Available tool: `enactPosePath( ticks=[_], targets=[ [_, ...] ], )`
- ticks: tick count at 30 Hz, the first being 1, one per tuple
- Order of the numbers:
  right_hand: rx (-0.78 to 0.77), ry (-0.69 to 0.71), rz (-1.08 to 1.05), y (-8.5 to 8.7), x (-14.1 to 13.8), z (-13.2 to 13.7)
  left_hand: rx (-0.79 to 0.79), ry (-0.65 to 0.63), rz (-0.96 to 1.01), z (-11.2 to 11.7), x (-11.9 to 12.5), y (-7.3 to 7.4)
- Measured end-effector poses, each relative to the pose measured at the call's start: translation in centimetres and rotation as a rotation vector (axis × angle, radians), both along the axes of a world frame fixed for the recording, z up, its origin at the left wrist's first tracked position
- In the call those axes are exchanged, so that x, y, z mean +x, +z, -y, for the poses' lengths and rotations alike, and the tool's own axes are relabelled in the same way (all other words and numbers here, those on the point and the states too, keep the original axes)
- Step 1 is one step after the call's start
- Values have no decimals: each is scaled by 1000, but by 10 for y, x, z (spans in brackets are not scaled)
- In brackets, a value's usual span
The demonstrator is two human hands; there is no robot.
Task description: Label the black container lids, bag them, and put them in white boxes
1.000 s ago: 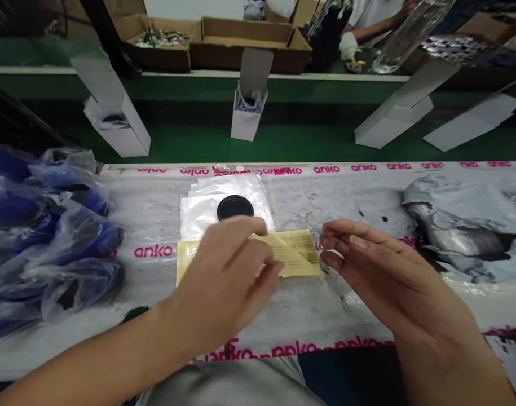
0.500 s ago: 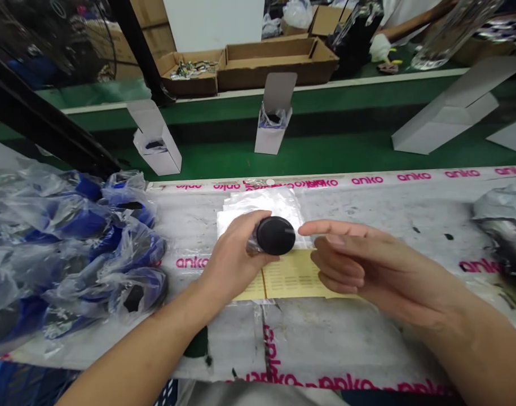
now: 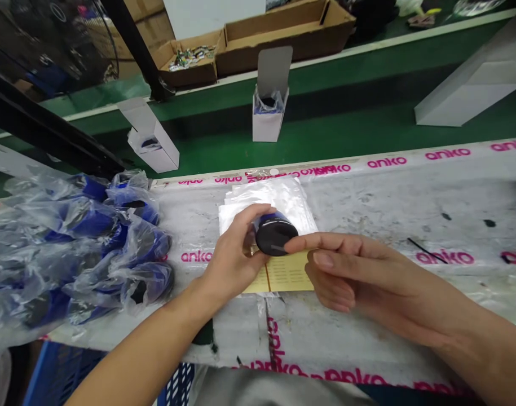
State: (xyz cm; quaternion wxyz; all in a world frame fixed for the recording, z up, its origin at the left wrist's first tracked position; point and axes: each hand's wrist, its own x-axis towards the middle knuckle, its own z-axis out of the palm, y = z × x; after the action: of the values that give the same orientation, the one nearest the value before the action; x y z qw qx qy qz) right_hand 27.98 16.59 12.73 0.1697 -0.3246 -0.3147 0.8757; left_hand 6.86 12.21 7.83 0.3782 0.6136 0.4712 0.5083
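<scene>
My left hand (image 3: 232,251) is closed around a blue cylinder with a round black end (image 3: 274,237), tilted so that the black end faces me. Its shape does not show what kind of thing it is. My right hand (image 3: 342,270) has its index finger stretched out, the tip touching the right edge of the black end, beside a small grey strip there. The thumb sits apart below that finger and the other fingers are curled. Under the hands lies a yellow printed sheet (image 3: 289,273), partly covered. Behind it is a stack of clear plastic bags (image 3: 287,194).
Several bagged blue items (image 3: 88,217) are heaped on the left. White boxes stand on the green surface: an open one (image 3: 266,124) in the middle, another (image 3: 162,152) to its left, and a lying one (image 3: 473,96) on the right. A blue crate (image 3: 57,375) is below the table edge.
My right index finger has moved left onto the black end. The cylinder has tilted, showing more of its blue side. The camera view has shifted and turned slightly.
</scene>
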Motion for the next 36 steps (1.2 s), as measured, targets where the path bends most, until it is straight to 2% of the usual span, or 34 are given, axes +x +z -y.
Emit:
enactPosePath(
  ticks=[3,15,36],
  targets=[
    [26,-20,12,0,0,-2,-7,-34,46,-2,-1,-1],
    [113,-1,37,-2,-2,-2,44,-28,121,-6,0,-6],
    [173,-10,25,0,-3,-2,53,-41,139,-7,-1,-8]
  ],
)
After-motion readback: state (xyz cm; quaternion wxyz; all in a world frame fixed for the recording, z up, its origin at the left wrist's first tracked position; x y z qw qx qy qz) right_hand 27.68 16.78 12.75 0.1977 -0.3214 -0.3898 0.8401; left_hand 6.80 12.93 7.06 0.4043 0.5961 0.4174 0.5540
